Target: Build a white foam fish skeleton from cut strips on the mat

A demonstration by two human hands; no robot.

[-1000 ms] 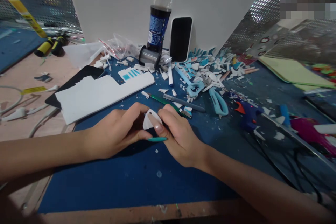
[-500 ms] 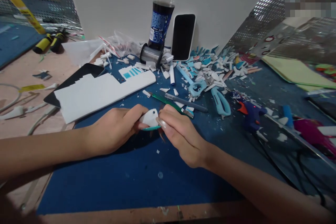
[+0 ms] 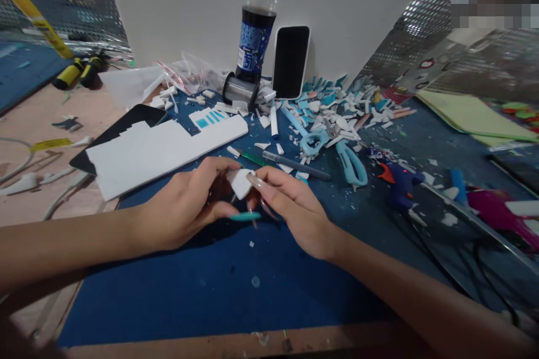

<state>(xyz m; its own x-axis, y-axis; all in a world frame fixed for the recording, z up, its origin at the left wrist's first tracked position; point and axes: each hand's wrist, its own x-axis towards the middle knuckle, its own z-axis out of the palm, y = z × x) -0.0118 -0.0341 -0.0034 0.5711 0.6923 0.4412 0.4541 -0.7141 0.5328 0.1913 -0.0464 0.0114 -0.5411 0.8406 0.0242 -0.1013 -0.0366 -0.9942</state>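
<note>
A small white foam piece [image 3: 240, 184] is held above the blue mat [image 3: 181, 297]. My right hand [image 3: 297, 205] pinches its right side between thumb and fingers. My left hand [image 3: 185, 205] is at the piece's left, its index fingertip close to or touching the upper edge. The left thumb, with a long teal nail, stretches out below, apart from the piece. Some left fingers are hidden behind. Just beyond the hands lie a green-handled tool [image 3: 252, 158] and a grey pen-like knife [image 3: 297, 165].
A white foam board [image 3: 168, 151] overlaps a dark tablet at left. A cola bottle [image 3: 255, 39], a spool [image 3: 240, 90] and an upright phone [image 3: 290, 61] stand behind. White and blue scraps, light-blue scissors [image 3: 351, 162] and a blue glue gun [image 3: 400, 182] lie right.
The white piece has been turned, and the black dot on its face no longer shows. My left thumb has come away from it and moved down.
</note>
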